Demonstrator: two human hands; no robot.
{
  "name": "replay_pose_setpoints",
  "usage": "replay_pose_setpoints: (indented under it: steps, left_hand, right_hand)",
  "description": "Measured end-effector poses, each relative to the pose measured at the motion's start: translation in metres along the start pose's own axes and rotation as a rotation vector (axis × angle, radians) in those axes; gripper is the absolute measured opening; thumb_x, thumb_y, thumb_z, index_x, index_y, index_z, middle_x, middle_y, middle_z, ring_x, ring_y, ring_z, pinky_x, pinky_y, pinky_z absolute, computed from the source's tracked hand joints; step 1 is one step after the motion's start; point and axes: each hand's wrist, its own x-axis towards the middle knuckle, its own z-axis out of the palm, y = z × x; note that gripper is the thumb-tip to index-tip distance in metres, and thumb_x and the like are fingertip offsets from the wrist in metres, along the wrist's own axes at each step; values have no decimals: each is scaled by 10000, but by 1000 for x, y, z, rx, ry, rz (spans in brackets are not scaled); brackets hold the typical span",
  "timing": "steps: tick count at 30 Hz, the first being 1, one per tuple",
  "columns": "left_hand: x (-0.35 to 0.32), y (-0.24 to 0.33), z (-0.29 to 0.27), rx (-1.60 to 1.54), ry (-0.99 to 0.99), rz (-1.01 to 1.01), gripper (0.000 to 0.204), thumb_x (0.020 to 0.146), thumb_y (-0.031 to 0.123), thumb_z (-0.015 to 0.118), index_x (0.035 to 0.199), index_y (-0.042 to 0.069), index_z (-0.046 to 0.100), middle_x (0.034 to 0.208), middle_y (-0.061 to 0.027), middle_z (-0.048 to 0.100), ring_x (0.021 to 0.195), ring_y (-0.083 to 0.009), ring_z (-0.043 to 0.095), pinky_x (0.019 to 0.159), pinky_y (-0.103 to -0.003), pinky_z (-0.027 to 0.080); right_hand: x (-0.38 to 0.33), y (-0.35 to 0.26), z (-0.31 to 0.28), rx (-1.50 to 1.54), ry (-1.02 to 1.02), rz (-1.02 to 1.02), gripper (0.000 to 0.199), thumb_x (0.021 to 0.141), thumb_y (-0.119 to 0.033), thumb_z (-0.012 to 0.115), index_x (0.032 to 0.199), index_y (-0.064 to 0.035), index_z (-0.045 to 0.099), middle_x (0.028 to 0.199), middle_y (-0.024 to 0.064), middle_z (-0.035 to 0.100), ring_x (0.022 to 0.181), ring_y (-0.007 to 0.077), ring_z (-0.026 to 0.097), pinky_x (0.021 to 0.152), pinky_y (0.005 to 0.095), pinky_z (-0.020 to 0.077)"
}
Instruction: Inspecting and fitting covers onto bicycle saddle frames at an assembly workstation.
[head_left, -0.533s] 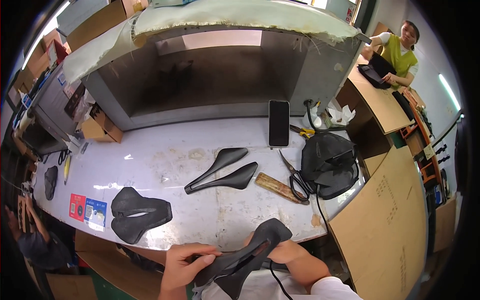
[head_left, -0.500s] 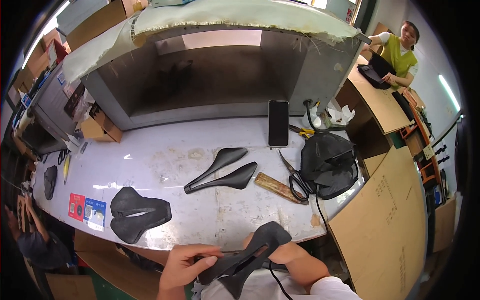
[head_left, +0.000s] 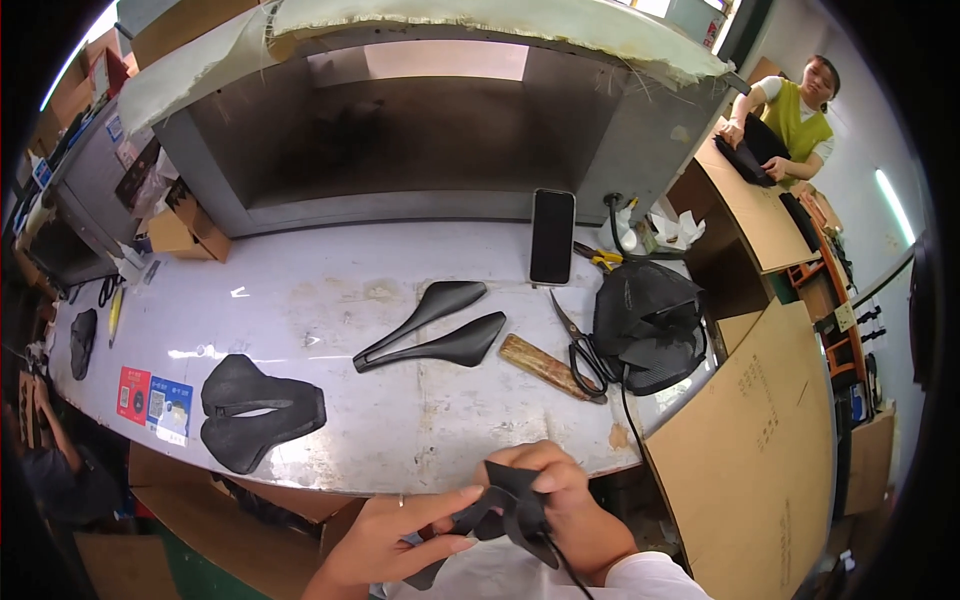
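At the lower centre of the frame, just off the table's near edge, I see both bare hands grasping one limp, dark charcoal, saddle-shaped cover [head_left: 520,510]. The left hand [head_left: 380,538] pinches its left part between thumb and fingers; the right hand [head_left: 575,505] grips its upper right side, thumb on top, and the cover bends between them. A thin black cord [head_left: 567,568] shows below the right hand.

Beyond the hands stretches a pale, stained, glossy tabletop [head_left: 300,290]. Left of centre on it lies a matt dark grey saddle-shaped piece with a central slot [head_left: 240,442], with a red printed card and a blue printed card [head_left: 170,408] side by side to its left. Nearer the middle rests a smooth black two-pronged saddle shell [head_left: 470,343], its narrow end pointing lower left. Right of it come a worn brown wooden strip [head_left: 545,367], black-handled scissors [head_left: 587,360] touching the strip, and a crumpled black heap of fabric [head_left: 650,335]. A large tan cardboard sheet [head_left: 750,450] slopes at the lower right.

Farther back, a black-screened phone [head_left: 552,240] stands near yellow-handled pliers [head_left: 600,258]. Behind it, a grey open-fronted metal booth [head_left: 640,150] fills the upper centre. In the upper right, a person in a yellow-green vest [head_left: 800,125] handles dark material [head_left: 750,158].
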Motion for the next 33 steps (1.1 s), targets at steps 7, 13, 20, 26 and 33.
replay_pose_setpoints:
  steps: [7, 13, 20, 26, 33]
  left_hand:
    - [4, -1, -5, -275, -37, -243, 538, 862, -25, 700, 1377, 31, 555, 677, -7, 585, 630, -55, 514, 593, -213, 435]
    - [8, 3, -5, -257, -121, -197, 539, 872, -16, 692, 1388, 35, 545, 696, -23, 602, 644, -54, 515, 606, -204, 433]
    - [6, 3, 1, -130, -73, -78, 492, 871, 14, 706, 1347, 45, 588, 727, -33, 625, 606, -85, 529, 580, -230, 449]
    - [5, 9, 5, 119, -86, -17, 527, 805, -32, 744, 1312, 3, 605, 731, -88, 642, 572, -122, 561, 551, -246, 455]
    - [2, 9, 6, 26, -47, -72, 529, 876, 43, 707, 1382, 72, 557, 718, -84, 588, 583, -176, 532, 583, -278, 467]
  right_hand:
    - [2, -2, 19, -407, 156, 135, 286, 854, -56, 731, 1087, 82, 639, 956, 101, 697, 822, 157, 661, 697, 297, 517]
    - [7, 7, 2, -330, 149, -58, 100, 875, -27, 720, 853, 48, 658, 796, 62, 686, 697, 70, 605, 602, 224, 470]
    - [6, 7, 0, -440, 110, -38, 138, 868, -43, 737, 807, 41, 645, 725, 57, 681, 662, 63, 604, 584, 216, 471]
    - [14, 6, 24, -328, 212, 49, 129, 836, -52, 756, 813, 26, 656, 733, 56, 689, 658, 80, 626, 601, 233, 492]
    - [-8, 10, 35, -861, 382, -275, 140, 746, -7, 794, 796, 16, 665, 710, 86, 686, 626, 182, 676, 565, 294, 521]
